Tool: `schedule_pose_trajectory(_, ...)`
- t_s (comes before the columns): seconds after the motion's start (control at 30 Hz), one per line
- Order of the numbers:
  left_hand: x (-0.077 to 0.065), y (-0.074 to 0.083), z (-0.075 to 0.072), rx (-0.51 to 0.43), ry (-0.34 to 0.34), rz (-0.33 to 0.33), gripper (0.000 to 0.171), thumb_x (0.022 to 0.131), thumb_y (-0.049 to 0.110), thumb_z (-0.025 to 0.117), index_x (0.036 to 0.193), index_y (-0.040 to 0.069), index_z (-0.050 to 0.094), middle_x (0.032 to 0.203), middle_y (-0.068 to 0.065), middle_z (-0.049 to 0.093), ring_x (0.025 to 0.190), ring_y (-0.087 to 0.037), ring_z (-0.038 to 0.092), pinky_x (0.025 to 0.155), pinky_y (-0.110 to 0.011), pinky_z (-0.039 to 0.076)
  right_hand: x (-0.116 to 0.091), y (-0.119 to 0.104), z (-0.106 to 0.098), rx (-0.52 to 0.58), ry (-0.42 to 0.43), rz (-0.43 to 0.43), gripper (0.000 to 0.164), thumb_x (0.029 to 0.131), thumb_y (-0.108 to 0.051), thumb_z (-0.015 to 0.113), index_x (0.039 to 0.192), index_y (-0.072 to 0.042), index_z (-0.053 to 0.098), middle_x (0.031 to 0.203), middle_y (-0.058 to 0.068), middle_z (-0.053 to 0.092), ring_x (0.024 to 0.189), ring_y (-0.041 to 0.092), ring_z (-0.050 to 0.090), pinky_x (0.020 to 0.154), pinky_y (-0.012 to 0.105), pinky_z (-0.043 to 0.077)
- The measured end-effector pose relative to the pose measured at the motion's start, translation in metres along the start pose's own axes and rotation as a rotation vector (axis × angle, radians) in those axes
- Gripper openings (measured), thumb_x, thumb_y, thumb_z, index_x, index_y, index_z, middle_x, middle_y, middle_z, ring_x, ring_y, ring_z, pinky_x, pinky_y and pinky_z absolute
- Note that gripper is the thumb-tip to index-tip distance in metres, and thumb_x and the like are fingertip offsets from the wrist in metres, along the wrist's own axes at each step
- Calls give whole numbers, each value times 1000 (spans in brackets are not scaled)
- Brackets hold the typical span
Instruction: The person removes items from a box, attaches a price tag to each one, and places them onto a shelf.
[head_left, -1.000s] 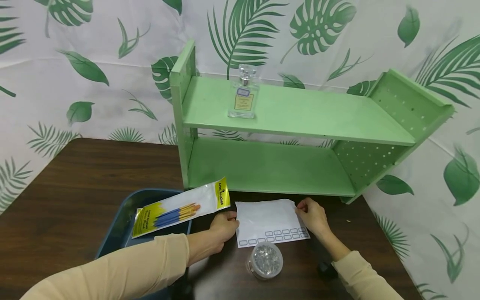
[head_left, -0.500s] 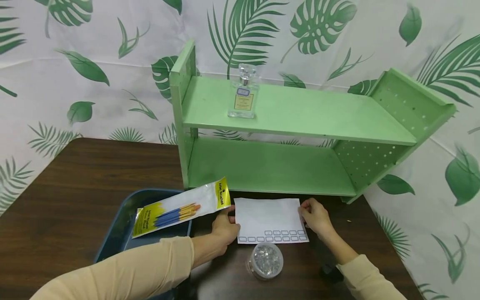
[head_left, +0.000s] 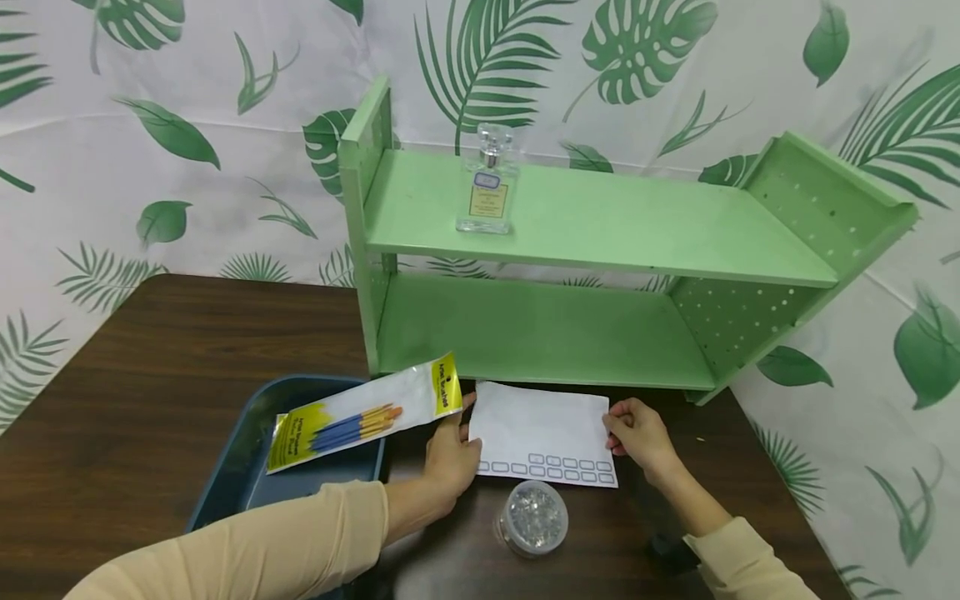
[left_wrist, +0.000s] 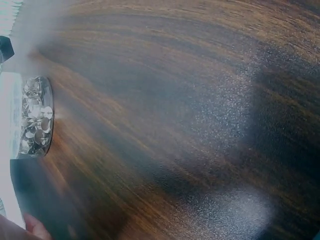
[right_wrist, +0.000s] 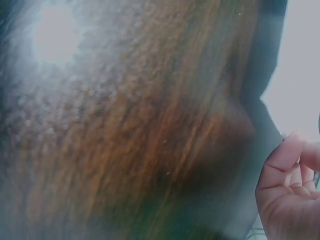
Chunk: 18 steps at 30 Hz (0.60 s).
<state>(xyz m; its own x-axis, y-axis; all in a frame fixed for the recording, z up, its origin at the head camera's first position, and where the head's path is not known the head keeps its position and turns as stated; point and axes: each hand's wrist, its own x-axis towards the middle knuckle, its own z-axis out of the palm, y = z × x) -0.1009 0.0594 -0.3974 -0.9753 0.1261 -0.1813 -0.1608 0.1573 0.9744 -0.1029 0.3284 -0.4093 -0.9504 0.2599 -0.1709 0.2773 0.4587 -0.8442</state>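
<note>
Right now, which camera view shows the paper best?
The head view: it shows nearly the whole paper, printed boxes included, between left hand and right hand. The right wrist view has only a cut-off part; the left wrist view, at most a pale sliver.

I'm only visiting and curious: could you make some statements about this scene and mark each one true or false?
1. The right hand pinches the right edge of the white sheet. True.
2. The printed boxes run along the sheet's edge nearest the shelf. False: they run along the opposite edge, near the round tub.
3. The tub stands on the upper shelf. False: it stands on the table; a glass bottle stands on that shelf.
4. The brush packet lies partly over the blue tray. True.
5. The left hand is inside the tray. False: it is at the sheet's left edge.
</note>
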Motion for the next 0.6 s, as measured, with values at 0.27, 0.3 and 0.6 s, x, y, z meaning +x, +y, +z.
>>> schedule_pose_trajectory(0.27, 3, 1, 1, 57, 55, -7, 28, 80, -6, 57, 106, 2, 53, 84, -11, 65, 76, -18, 59, 66, -29, 46, 2, 2, -1, -18, -2, 17, 19, 93, -3, 52, 106, 11, 47, 69, 3, 53, 54, 9, 51, 50, 23, 47)
schedule_pose_trajectory(0.3, 3, 2, 1, 78, 52, -6, 23, 81, -5, 57, 102, 4, 55, 78, -6, 60, 73, -16, 55, 65, -28, 43, 2, 3, -1, -16, -1, 19, 20, 93, -3, 52, 106, 11, 47, 69, 3, 53, 54, 9, 51, 50, 23, 47)
schedule_pose_trajectory(0.6, 4, 9, -2, 131, -102, -17, 26, 82, 1, 63, 105, 11, 69, 103, -10, 64, 84, -17, 54, 73, -28, 43, 4, 4, 0, 63, -3, 40, 20, 94, -4, 52, 107, 10, 46, 65, -2, 54, 54, 7, 53, 50, 21, 48)
